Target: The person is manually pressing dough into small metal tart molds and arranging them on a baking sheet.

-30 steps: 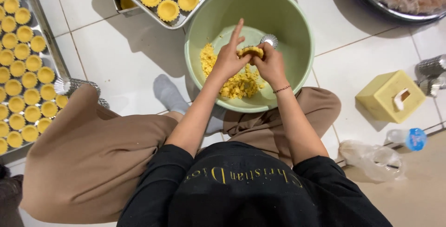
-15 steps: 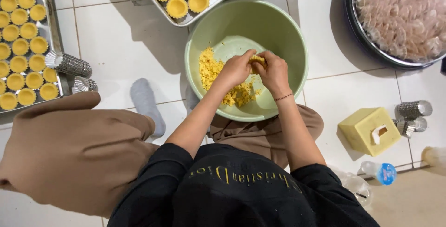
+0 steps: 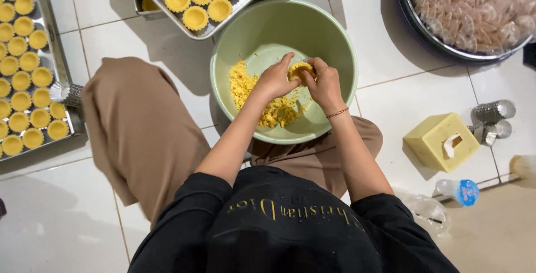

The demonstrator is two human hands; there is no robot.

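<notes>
- Both hands meet over one small yellow dough piece (image 3: 300,69): from my seat I see the left hand (image 3: 274,81) and the right hand (image 3: 322,83) closed around it, fingertips pinching it from either side, thumbs on top. I judge it is held that way so it can be pressed into shape; whether a metal cup sits under the dough I cannot tell.
- Head view, below the grip: the piece hangs inside the pale green bowl (image 3: 223,72), just above the loose yellow crumbly dough (image 3: 262,102) heaped on the bowl's floor, so I reckon any crumbs fall back onto the supply.
- Head view, beyond the grip, away from the body: a metal tray (image 3: 167,13) of filled tart shells (image 3: 195,17) lies touching the bowl's far rim, close enough to reach without shifting.
- Head view, left of the grip and well apart: a second tray (image 3: 56,55) carries rows of the same shells, with a stack of fluted metal moulds (image 3: 67,94) at its near edge.
- Head view, right of the grip: a round pan (image 3: 413,21) covered in clear film sits far off; nearer lie a yellow tissue box (image 3: 441,141), more metal moulds (image 3: 491,119) and a plastic bottle (image 3: 458,191) on its side.
- Head view, near the body: the bowl rests on the white tiled floor (image 3: 100,21) between folded knees in tan trousers (image 3: 139,133), which I take to steady it.
</notes>
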